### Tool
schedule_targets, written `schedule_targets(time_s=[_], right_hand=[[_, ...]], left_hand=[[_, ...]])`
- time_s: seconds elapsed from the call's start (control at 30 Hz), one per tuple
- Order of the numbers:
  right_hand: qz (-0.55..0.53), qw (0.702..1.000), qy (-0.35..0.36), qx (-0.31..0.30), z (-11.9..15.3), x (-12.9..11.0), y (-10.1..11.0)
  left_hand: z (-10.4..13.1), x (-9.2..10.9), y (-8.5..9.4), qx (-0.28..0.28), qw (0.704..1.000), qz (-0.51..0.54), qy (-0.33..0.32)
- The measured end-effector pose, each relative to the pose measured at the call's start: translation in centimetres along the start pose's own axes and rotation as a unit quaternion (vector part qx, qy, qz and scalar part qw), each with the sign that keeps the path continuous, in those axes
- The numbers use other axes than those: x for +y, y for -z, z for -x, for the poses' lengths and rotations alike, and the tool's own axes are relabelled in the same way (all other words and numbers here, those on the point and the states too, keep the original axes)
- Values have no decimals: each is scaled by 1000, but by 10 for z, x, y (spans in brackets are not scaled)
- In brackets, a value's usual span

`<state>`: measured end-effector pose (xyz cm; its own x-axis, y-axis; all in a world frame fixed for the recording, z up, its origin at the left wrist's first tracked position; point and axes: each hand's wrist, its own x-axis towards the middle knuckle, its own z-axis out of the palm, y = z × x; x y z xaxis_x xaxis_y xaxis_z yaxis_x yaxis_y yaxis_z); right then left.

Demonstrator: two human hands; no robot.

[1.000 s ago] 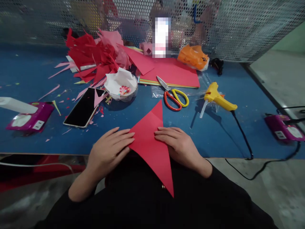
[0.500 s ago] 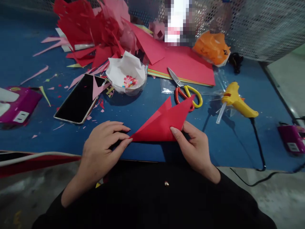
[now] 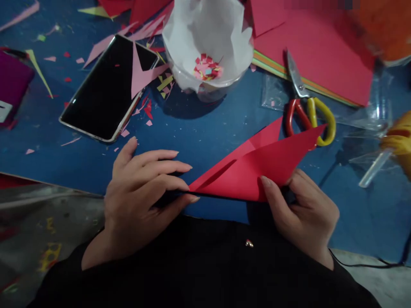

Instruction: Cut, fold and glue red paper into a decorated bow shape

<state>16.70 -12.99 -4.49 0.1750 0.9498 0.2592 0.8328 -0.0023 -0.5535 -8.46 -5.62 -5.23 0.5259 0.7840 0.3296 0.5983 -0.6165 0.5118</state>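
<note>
A folded sheet of red paper [image 3: 237, 175] is held up near the table's front edge, its loose layers standing apart at the upper right. My right hand [image 3: 305, 209] pinches its lower right part, thumb on the near face and fingers behind. At the pointed left corner, my left hand [image 3: 147, 196] has its thumb and index finger loosely closed, with the other fingers stretched out above the table. Just beyond the paper's right tip lie scissors [image 3: 300, 85] with one red and one yellow handle; the paper partly covers the handles.
A clear bowl lined with white paper [image 3: 205, 34] holds small paper bits. Left of it lies a phone [image 3: 105, 90] with pink scraps. Stacked coloured sheets [image 3: 321, 51] are at the back right, a yellow glue gun [image 3: 400, 137] at the right edge, a purple box [image 3: 14, 83] at far left.
The view has tilted down and come closer. My left thumb and index finger have loosened a little at the paper's corner. My right hand keeps its hold.
</note>
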Motion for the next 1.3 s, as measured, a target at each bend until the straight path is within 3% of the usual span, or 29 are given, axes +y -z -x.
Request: schedule_targets(time_s=[0.37,0.6,1.3], right_hand=[[56,998,-20,-3,-1,-3,1],[54,998,-27,3,-2,-2,-2],[107,994,-18,20,-3,0,-4]], left_hand=[[-1,-3,3,-44,999,2,14],[-5,4,0,-15,1000,3,24],[-7,11,-5,-9,999,-1,44]])
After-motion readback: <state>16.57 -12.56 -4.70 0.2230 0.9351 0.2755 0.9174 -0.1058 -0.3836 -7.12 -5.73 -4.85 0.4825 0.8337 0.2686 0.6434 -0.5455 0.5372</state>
